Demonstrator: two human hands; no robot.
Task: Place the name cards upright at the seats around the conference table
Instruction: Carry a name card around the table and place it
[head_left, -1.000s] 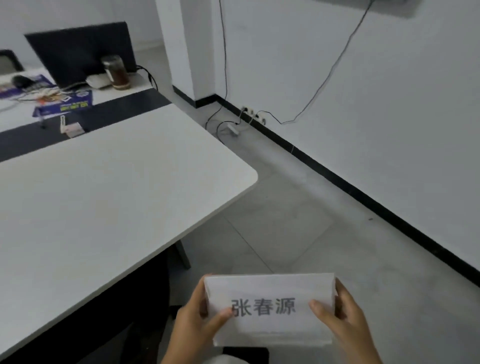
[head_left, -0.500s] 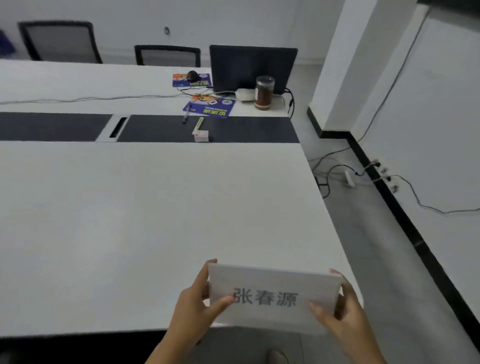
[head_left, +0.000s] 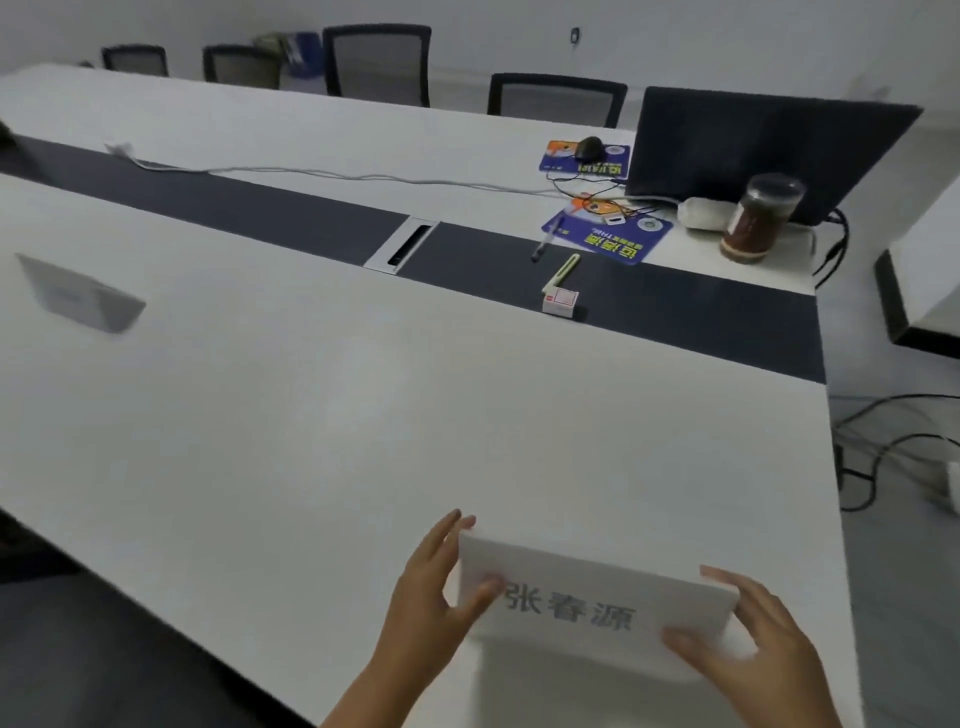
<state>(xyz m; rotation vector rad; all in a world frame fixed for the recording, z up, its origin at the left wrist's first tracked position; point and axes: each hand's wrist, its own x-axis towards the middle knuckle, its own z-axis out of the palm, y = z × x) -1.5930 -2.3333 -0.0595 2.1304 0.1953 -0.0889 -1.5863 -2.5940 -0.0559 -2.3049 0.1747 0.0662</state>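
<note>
Bare forearms, no sleeves, unadorned

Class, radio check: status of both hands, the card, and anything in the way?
Left hand and right hand both gripping card. Card over near table edge, not yet released. Nothing in the way.

Both my forearms enter from the lower edge, bare, angled upward and slightly inward toward each other. My left hand (head_left: 431, 587) is raised with the palm turned to the right; its fingers (head_left: 447, 525) extend forward and nearly straight along the left end of the name card (head_left: 597, 597), while the thumb lies across the card's printed face, pinching it. My right hand (head_left: 753, 644) mirrors this at the card's right end: fingers reach behind the far edge, thumb pressed on the front lower corner. Wrists are roughly level, the right one a little lower in view. Both hands are slightly blurred. Both hands sit over the near part of the surface (head_left: 311, 441).
</note>
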